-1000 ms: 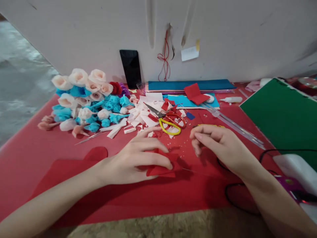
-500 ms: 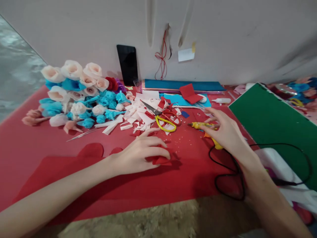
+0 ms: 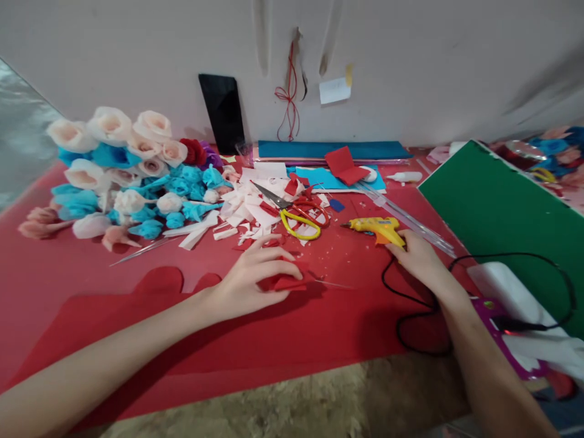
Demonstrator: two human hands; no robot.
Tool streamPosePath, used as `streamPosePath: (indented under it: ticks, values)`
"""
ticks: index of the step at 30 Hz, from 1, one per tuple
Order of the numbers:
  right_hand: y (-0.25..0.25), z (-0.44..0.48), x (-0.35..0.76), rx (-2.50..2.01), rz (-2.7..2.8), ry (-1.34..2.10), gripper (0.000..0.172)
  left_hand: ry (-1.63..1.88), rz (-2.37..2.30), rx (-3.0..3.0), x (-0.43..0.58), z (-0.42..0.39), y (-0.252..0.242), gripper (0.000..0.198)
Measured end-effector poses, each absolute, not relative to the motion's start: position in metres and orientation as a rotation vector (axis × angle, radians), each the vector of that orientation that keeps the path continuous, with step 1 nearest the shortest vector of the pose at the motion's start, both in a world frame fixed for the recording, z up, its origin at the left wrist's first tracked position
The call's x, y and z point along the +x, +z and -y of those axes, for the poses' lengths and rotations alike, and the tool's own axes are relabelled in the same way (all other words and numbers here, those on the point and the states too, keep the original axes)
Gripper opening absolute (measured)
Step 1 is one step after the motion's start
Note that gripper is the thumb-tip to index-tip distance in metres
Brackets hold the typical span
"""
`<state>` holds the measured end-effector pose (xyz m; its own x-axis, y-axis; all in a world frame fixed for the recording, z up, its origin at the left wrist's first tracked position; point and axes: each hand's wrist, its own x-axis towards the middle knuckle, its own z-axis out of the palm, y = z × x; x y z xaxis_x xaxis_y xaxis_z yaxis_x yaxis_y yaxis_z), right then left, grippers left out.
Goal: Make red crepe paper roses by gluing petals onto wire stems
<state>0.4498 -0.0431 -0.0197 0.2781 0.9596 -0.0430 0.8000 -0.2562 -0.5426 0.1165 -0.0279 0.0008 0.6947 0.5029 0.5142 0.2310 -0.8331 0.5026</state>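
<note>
My left hand (image 3: 255, 274) lies on the red table cover, its fingers curled around a small piece of folded red paper (image 3: 285, 281) with a thin wire sticking out to the right. My right hand (image 3: 417, 258) is closed on the handle of a yellow glue gun (image 3: 376, 227), which points left just above the table; its black cord (image 3: 410, 310) loops toward me. Yellow-handled scissors (image 3: 296, 219) lie among red and white paper scraps just beyond my left hand.
A heap of pink, white and blue paper flowers (image 3: 123, 176) fills the back left. A black phone (image 3: 223, 121) leans on the wall. Blue paper sheets (image 3: 328, 150), a glue bottle (image 3: 408, 177), a clear ruler (image 3: 410, 220) and a green board (image 3: 502, 213) sit right. A large red sheet (image 3: 137, 304) lies near me.
My right hand reached right from beside the left hand to the glue gun and closed on its handle. The left hand stayed on the red paper. The view shifted slightly.
</note>
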Motion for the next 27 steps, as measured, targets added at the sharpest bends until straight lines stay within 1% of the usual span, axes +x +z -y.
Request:
streamPosePath:
  ticks: [8,12,15,17,21,27]
  values:
    - [0.004,0.062,0.414,-1.711,1.347,0.929,0.035,1.142,-0.606,2.649,0.107,0.019,0.013,0.013]
    - [0.01,0.071,0.4,-1.67,1.338,0.981,0.036,1.194,-0.649,2.621,0.107,0.019,0.015,0.011]
    - [0.015,0.081,0.393,-1.728,1.337,0.874,0.043,1.141,-0.681,2.607,0.11,0.022,0.014,0.015]
    - [0.018,0.089,0.386,-1.78,1.379,0.749,0.044,1.144,-0.668,2.606,0.112,0.025,0.014,0.016]
    - [0.018,0.105,0.37,-1.85,1.531,0.252,0.043,1.139,-0.675,2.602,0.113,0.03,0.017,0.012]
    - [0.002,0.114,0.362,-1.79,1.498,0.04,0.04,1.153,-0.635,2.632,0.112,0.031,0.025,0.012]
